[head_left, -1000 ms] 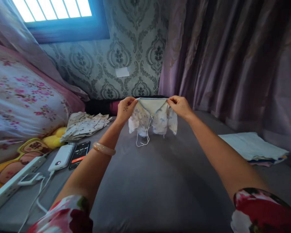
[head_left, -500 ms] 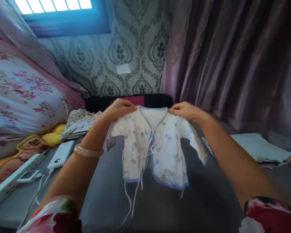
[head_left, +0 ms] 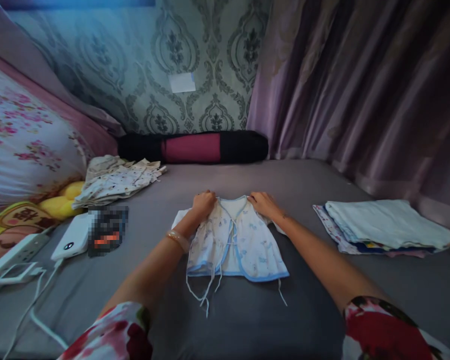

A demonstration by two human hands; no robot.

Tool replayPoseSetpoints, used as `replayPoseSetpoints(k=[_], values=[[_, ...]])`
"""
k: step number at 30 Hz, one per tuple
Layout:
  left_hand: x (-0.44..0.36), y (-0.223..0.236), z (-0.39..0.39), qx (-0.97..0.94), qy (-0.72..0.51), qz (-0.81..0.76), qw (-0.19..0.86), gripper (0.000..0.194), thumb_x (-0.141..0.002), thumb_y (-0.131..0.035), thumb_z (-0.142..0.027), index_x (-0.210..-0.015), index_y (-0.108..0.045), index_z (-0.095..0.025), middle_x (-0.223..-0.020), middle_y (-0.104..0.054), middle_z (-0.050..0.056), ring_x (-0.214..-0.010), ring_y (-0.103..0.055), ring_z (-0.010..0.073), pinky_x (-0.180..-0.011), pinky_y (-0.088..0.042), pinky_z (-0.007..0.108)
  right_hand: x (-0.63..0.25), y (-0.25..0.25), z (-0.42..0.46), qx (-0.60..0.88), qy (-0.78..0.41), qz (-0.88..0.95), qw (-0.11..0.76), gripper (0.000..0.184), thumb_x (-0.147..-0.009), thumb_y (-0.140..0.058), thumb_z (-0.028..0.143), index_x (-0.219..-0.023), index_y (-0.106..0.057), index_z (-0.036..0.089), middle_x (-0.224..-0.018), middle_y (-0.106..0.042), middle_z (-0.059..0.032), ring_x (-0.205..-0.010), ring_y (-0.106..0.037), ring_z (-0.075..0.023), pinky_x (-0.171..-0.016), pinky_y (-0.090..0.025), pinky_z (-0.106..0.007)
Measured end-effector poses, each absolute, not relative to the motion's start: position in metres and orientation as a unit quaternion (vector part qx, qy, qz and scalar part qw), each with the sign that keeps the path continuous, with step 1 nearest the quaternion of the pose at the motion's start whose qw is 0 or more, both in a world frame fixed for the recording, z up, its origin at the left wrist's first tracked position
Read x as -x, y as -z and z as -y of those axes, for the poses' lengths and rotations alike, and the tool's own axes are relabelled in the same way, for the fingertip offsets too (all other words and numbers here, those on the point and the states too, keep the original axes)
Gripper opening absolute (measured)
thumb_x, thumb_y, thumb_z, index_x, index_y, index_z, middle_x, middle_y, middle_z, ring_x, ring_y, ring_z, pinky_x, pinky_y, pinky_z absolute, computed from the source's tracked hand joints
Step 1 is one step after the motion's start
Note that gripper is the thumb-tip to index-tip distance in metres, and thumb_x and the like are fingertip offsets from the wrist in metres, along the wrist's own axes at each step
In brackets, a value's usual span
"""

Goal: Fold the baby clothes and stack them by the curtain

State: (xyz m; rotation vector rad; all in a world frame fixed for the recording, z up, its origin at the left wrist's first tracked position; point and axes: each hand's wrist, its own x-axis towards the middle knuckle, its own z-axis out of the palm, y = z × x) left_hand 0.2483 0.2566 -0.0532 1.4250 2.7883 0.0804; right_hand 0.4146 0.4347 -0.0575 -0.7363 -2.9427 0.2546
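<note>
A small white baby shirt point(head_left: 255, 250) with blue trim, a faint print and tie strings is spread front up on the grey bed sheet point(head_left: 217, 330). At its left shoulder edge, my left hand point(head_left: 204, 205) is closed on the cloth beside the neckline. My right hand point(head_left: 263, 204) grips the opposite shoulder, fingers curled over the fabric. The sleeves are partly hidden under my hands and forearms. White strings trail from the front and the hem onto the sheet.
To the right is a stack of folded cloths point(head_left: 390, 225). On the left are crumpled clothes point(head_left: 122, 182), a white power bank point(head_left: 73, 237), a power strip point(head_left: 17, 260) with cables, and a yellow plush point(head_left: 60, 206). A black and maroon bolster point(head_left: 191, 147) lies against the wall.
Both hands have lowered the baby shirt from the air onto the bed, keeping hold of its shoulders. The view has tilted down, showing more of the bed.
</note>
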Motion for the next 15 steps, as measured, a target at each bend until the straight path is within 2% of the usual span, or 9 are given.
replayPoseSetpoints(k=[5,15], values=[[-0.235,0.071,-0.26,-0.481,-0.053,-0.875,-0.002,0.036,-0.1,-0.027,-0.036,-0.111,-0.057,-0.019,-0.112,-0.063,0.011,-0.097,-0.065,0.022,-0.077,-0.047,0.03,-0.411,0.063,-0.438,0.229,-0.046,0.972,0.026,0.038,-0.102,-0.029,0.039,-0.107,-0.062,0.019,-0.11,-0.068,-0.0107,-0.1,-0.064,-0.0229,-0.077,-0.041,-0.029],[-0.192,0.069,-0.291,-0.502,-0.061,-0.863,-0.02,0.039,-0.101,-0.022,-0.04,-0.113,-0.053,-0.019,-0.117,-0.059,0.013,-0.101,-0.062,0.0232,-0.08,-0.044,0.032,-0.375,0.062,-0.476,0.24,-0.021,0.97,0.004,0.042,-0.102,-0.025,0.04,-0.116,-0.058,0.02,-0.12,-0.065,-0.0123,-0.107,-0.062,-0.0268,-0.085,-0.043,-0.034]])
